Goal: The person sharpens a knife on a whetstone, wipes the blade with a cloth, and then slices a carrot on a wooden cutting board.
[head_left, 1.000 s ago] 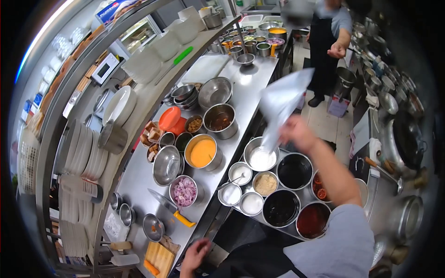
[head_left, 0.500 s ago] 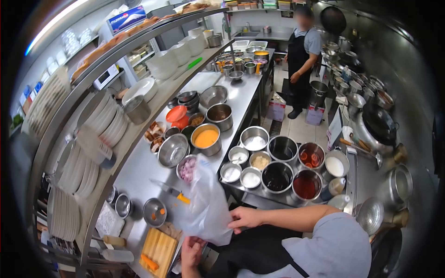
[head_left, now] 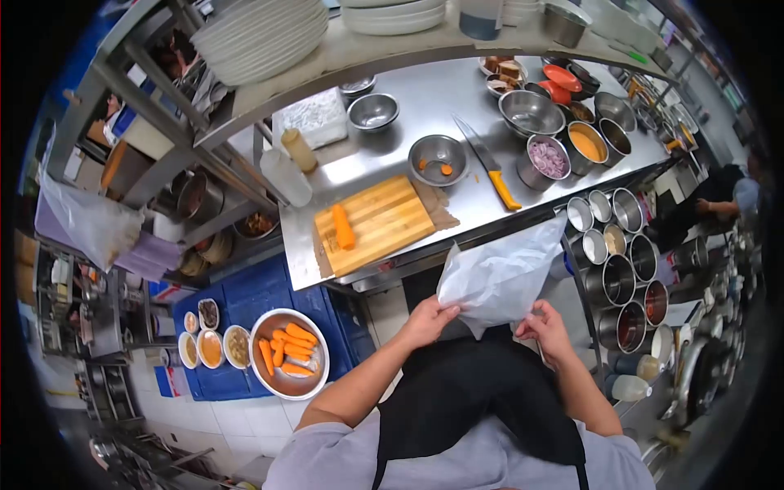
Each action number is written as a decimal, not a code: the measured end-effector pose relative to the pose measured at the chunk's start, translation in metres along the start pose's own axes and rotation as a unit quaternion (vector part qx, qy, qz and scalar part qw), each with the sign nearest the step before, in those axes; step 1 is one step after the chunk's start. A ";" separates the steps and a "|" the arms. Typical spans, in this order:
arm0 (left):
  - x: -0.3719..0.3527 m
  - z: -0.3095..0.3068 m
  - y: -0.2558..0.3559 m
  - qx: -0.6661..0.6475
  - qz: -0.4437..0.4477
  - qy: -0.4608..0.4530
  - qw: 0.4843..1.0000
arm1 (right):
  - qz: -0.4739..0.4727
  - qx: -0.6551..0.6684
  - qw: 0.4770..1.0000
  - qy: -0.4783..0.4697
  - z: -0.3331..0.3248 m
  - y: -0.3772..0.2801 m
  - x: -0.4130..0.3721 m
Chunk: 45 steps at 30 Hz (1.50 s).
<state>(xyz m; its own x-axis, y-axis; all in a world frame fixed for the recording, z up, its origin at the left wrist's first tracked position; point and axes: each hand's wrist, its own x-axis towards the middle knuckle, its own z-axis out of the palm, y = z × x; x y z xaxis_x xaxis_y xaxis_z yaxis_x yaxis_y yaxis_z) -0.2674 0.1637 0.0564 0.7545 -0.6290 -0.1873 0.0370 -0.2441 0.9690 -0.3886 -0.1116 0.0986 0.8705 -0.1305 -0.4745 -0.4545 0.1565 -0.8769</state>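
Note:
A translucent white plastic bag (head_left: 502,273) hangs in front of my apron, over the edge of the steel counter. My left hand (head_left: 433,321) pinches its lower left edge. At its lower right edge my right hand (head_left: 545,329) is closed on the plastic. Beyond the bag, a knife (head_left: 488,163) with a yellow handle lies on the counter. A wooden cutting board (head_left: 384,216) to the left bears a peeled carrot (head_left: 342,227). Behind the board stands a steel bowl (head_left: 438,155) with a few carrot pieces in it.
Lower left, a bowl of peeled carrots (head_left: 260,327) and several small tubs stand on a blue chest (head_left: 237,290). A pot of chopped onion (head_left: 545,160) sits on the counter. Sauce pots (head_left: 618,279) fill the right side. Another person (head_left: 723,204) stands far right.
My view has swung left, bringing the blue chest and carrot bowl into sight. The bag now spreads sideways between both hands, where before it hung long and upright.

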 end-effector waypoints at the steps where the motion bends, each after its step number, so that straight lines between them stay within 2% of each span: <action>1: -0.004 0.001 -0.003 -0.032 0.021 0.035 0.999 | 0.052 0.005 0.998 0.018 0.001 -0.008 -0.004; 2: -0.005 0.001 -0.006 -0.062 0.044 0.072 0.994 | 0.055 -0.005 0.998 0.014 0.001 -0.013 -0.001; 3: -0.004 -0.001 -0.010 -0.078 -0.022 0.072 0.994 | -0.026 -0.084 0.996 0.026 -0.001 -0.015 0.002; 4: -0.005 -0.004 -0.005 -0.084 -0.027 0.077 0.993 | -0.104 -0.159 0.981 0.036 -0.002 -0.016 0.004; 5: -0.004 -0.009 0.006 -0.059 -0.040 0.077 0.994 | -0.139 -0.178 0.974 0.030 -0.004 -0.026 0.009; 6: -0.004 -0.011 0.010 -0.034 -0.054 0.076 0.995 | -0.131 -0.179 0.975 0.024 0.000 -0.034 0.013; 8: -0.001 0.000 0.002 -0.008 -0.071 0.096 0.993 | -0.156 -0.245 0.954 -0.070 0.013 -0.052 0.016; 10: -0.001 0.015 0.012 -0.214 -0.061 0.103 0.969 | -0.154 -0.307 0.929 -0.139 0.044 -0.051 0.018; 11: 0.004 0.024 0.004 -0.146 -0.106 0.074 0.981 | -0.153 -0.344 0.910 -0.177 0.059 -0.048 0.020; 12: 0.000 0.030 0.024 -0.163 -0.084 0.039 0.982 | -0.159 -0.365 0.897 -0.192 0.075 -0.052 0.016; 14: 0.003 0.053 0.024 -0.262 -0.016 0.075 0.962 | -0.286 -0.348 0.883 -0.135 0.081 -0.030 0.025; 18: 0.001 0.065 0.011 -0.302 -0.018 0.052 0.952 | -0.231 -0.371 0.874 -0.213 0.046 -0.029 0.024; 20: -0.001 0.079 0.017 -0.237 -0.064 0.063 0.967 | -0.253 -0.404 0.847 -0.234 0.013 -0.020 0.037; 21: 0.001 0.109 0.036 -0.327 -0.023 0.145 0.934 | -0.260 -0.393 0.858 -0.206 -0.017 -0.005 0.053; 22: 0.001 0.115 0.040 -0.323 -0.027 0.151 0.934 | -0.262 -0.385 0.869 -0.167 -0.040 0.018 0.072; 23: 0.000 0.117 0.043 -0.410 -0.005 0.139 0.902 | -0.209 -0.419 0.873 -0.136 -0.066 0.039 0.089; 24: 0.002 0.120 0.047 -0.493 0.019 0.127 0.861 | -0.210 -0.416 0.873 -0.142 -0.095 0.068 0.106; 26: 0.010 0.127 0.068 -0.469 0.002 0.166 0.867 | -0.142 -0.522 0.838 -0.071 -0.150 0.119 0.131; 27: 0.014 0.128 0.070 -0.433 0.008 0.167 0.886 | -0.146 -0.523 0.836 -0.081 -0.175 0.126 0.138; 29: 0.021 0.134 0.078 -0.368 -0.008 0.203 0.907 | -0.022 -0.386 0.901 -0.199 -0.200 0.124 0.143; 30: 0.024 0.137 0.079 -0.367 -0.013 0.216 0.905 | -0.026 -0.361 0.905 -0.223 -0.207 0.114 0.142; 31: 0.028 0.139 0.077 -0.297 -0.027 0.256 0.920 | -0.030 -0.335 0.908 -0.248 -0.203 0.071 0.131; 32: 0.032 0.140 0.076 -0.224 -0.040 0.293 0.929 | -0.054 -0.287 0.906 -0.307 -0.202 0.047 0.135; 33: 0.035 0.141 0.075 -0.166 -0.059 0.290 0.941 | -0.095 -0.297 0.905 -0.288 -0.177 -0.018 0.107; 34: 0.038 0.148 0.079 -0.163 -0.062 0.298 0.939 | -0.096 -0.295 0.903 -0.296 -0.156 -0.042 0.101; 35: 0.044 0.156 0.086 -0.138 -0.024 0.280 0.950 | -0.217 -0.313 0.872 -0.307 -0.140 -0.060 0.098; 36: 0.048 0.162 0.092 -0.114 0.016 0.259 0.959 | -0.336 -0.325 0.828 -0.310 -0.123 -0.069 0.096; 37: 0.052 0.165 0.096 -0.113 0.017 0.264 0.958 | -0.336 -0.376 0.803 -0.317 -0.104 -0.071 0.095; 38: 0.054 0.166 0.100 -0.087 0.018 0.226 0.970 | -0.335 -0.427 0.775 -0.324 -0.088 -0.068 0.097; 39: 0.053 0.165 0.103 -0.061 0.020 0.188 0.980 | -0.368 -0.449 0.762 -0.288 -0.077 -0.053 0.109; 40: 0.050 0.161 0.108 -0.061 0.024 0.193 0.979 | -0.373 -0.451 0.757 -0.290 -0.071 -0.024 0.135; 41: 0.045 0.156 0.114 0.047 -0.054 0.184 0.980 | -0.270 -0.361 0.852 -0.267 -0.072 0.008 0.169; 42: 0.041 0.149 0.116 0.154 -0.132 0.176 0.963 | -0.162 -0.261 0.921 -0.238 -0.070 0.021 0.191; 44: 0.028 0.137 0.043 0.251 -0.160 0.271 0.915 | -0.019 -0.020 0.961 -0.276 -0.064 0.010 0.182; 45: 0.018 0.128 -0.001 0.307 -0.189 0.314 0.878 | 0.014 -0.052 0.940 -0.336 -0.065 0.006 0.172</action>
<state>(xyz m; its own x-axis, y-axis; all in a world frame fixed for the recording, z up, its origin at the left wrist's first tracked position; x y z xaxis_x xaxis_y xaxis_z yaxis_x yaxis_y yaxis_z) -0.3382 0.0579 0.0318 0.9841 0.0676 -0.1641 0.1484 -0.8207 0.5518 -0.2539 -0.1966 0.0068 0.7647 0.5261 -0.3721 -0.4647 0.0503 -0.8840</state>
